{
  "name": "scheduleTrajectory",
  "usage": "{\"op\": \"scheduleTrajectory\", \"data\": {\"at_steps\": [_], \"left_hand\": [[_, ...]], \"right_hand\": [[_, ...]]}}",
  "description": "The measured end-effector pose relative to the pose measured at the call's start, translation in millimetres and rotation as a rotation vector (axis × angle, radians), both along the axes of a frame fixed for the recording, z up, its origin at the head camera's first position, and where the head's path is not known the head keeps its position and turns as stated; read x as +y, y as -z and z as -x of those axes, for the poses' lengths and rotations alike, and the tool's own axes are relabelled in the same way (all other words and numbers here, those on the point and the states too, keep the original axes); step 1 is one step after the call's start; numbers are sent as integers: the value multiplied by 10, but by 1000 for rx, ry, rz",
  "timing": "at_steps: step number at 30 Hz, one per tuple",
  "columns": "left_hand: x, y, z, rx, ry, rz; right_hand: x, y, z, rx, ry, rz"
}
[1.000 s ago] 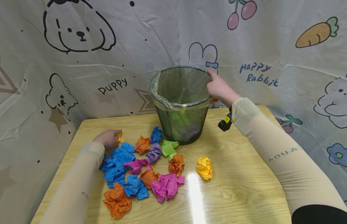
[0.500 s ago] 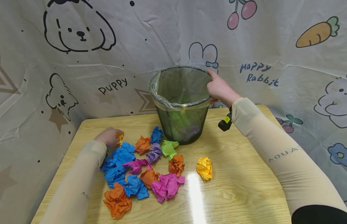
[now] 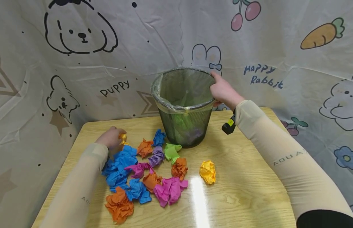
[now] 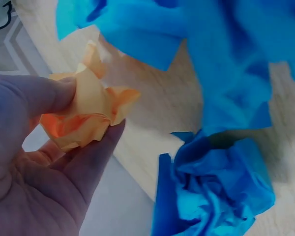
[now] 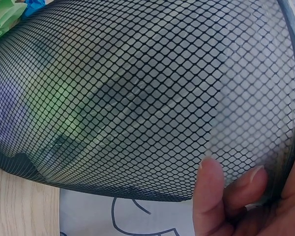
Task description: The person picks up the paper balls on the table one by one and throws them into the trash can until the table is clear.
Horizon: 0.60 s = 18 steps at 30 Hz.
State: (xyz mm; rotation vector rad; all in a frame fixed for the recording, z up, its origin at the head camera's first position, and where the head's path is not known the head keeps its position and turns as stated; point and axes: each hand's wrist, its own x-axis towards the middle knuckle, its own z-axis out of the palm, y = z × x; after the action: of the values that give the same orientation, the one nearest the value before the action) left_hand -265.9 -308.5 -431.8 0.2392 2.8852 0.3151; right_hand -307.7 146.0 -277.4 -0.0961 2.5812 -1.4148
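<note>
Between thumb and fingers my left hand (image 3: 110, 137) pinches a crumpled yellow paper ball (image 4: 91, 105). It hovers by the back left of a heap of blue paper (image 3: 120, 163). My right hand (image 3: 224, 90) holds the right side of a black mesh wastebasket (image 3: 183, 125), thumb side at the rim. In the right wrist view some of its fingers (image 5: 210, 191) lie against the mesh. A clear liner bag (image 3: 156, 88) folds over the rim. Blurred green and purple shapes show through the mesh near the bottom.
Several crumpled papers lie left of and before the basket: an orange ball (image 3: 119, 205), a pink ball (image 3: 170, 191), a purple ball (image 3: 156, 156) and a green ball (image 3: 172, 152). Another yellow ball (image 3: 207, 172) sits apart on the wooden table (image 3: 244, 190). A printed cloth (image 3: 130, 41) hangs behind.
My left hand has risen slightly toward the back with the yellow paper ball, and its fingers have shifted on it. My right hand and the wastebasket stay put.
</note>
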Motion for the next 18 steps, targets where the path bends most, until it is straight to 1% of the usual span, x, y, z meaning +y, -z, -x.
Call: {"op": "scheduleTrajectory", "data": {"at_steps": [4, 9, 14, 18], "left_hand": [[45, -92, -19, 68, 13, -26], [86, -214, 0, 137, 12, -66], [114, -341, 30, 183, 14, -112], [142, -482, 7, 214, 6, -164]], "right_hand": [[-5, 0, -14, -1, -2, 6], [-14, -2, -20, -1, -2, 5], [-9, 6, -12, 3, 3, 1], [-13, 6, -8, 1, 4, -4]]}}
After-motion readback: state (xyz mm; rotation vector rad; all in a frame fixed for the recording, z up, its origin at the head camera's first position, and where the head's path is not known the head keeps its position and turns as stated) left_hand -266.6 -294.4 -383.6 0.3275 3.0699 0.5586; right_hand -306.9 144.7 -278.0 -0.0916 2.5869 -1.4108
